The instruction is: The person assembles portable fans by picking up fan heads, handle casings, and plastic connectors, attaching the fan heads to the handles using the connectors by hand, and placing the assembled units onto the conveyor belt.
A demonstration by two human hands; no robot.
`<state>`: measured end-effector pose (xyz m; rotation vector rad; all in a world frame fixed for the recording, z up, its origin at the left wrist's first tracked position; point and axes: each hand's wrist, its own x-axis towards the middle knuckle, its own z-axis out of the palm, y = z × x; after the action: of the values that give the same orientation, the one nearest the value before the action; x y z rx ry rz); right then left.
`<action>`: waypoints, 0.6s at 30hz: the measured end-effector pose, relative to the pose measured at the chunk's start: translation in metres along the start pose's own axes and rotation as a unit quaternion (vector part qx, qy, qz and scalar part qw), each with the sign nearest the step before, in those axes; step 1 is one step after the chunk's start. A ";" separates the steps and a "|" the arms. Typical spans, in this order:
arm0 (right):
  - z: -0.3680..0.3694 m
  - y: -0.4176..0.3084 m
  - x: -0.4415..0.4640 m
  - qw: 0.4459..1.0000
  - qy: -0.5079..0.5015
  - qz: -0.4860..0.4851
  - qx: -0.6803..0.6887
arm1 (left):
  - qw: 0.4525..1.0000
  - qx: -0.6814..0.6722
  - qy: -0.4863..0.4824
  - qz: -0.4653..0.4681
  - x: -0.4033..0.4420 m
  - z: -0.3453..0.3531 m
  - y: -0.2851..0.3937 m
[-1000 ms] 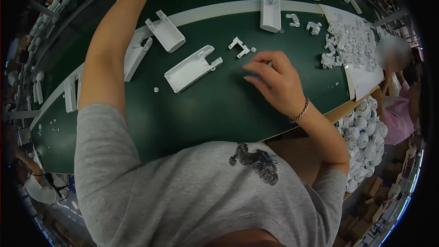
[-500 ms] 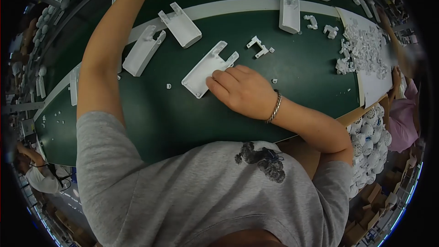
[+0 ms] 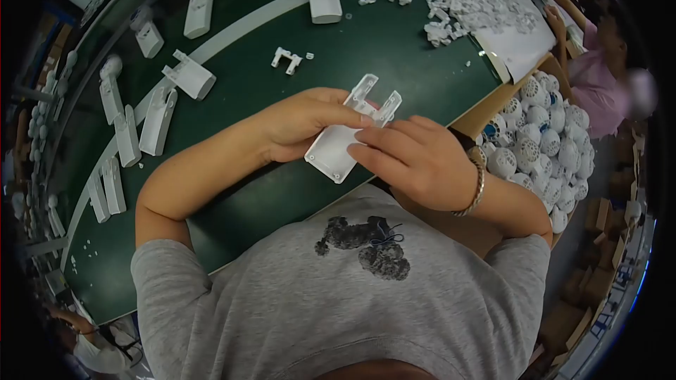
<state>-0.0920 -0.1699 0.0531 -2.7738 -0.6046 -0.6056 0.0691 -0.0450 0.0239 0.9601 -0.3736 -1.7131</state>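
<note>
A white plastic housing (image 3: 331, 156) with two prongs is held above the table edge, its hollow side facing up. My left hand (image 3: 303, 121) is closed on it from the left, the thumb lying across the inside near the prongs. On its right side, the fingers of my right hand (image 3: 420, 163) are closed against it, with fingertips on the inner face and edge. Whether a small part sits under those fingertips is hidden. Beyond my left hand, a small white U-shaped bracket (image 3: 286, 61) lies on the green table (image 3: 246, 95).
More white housings (image 3: 325, 0) stand or lie along the far side and left. A heap of small white parts (image 3: 486, 1) covers a white sheet at the far right. A box of white perforated round heads (image 3: 539, 142) stands at right. A person in pink (image 3: 595, 77) sits beyond.
My left hand has come back from the far side onto the housing. The housing has been lifted off the table toward me, in both hands. The view has turned to the right.
</note>
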 end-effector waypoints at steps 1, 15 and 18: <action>-0.007 0.001 -0.007 0.999 0.013 0.019 0.027 | 1.000 0.001 -0.019 -0.018 0.006 0.000 -0.003; -0.017 0.021 -0.051 0.986 -0.012 0.140 0.093 | 0.950 0.240 -0.102 -0.169 0.039 0.046 -0.008; -0.022 0.011 -0.053 0.969 -0.029 0.209 0.128 | 0.934 0.288 -0.093 -0.188 0.045 0.050 -0.011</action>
<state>-0.1386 -0.2050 0.0480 -2.5640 -0.0855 -0.3272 0.0206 -0.0921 0.0292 1.3573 -0.9015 -2.1027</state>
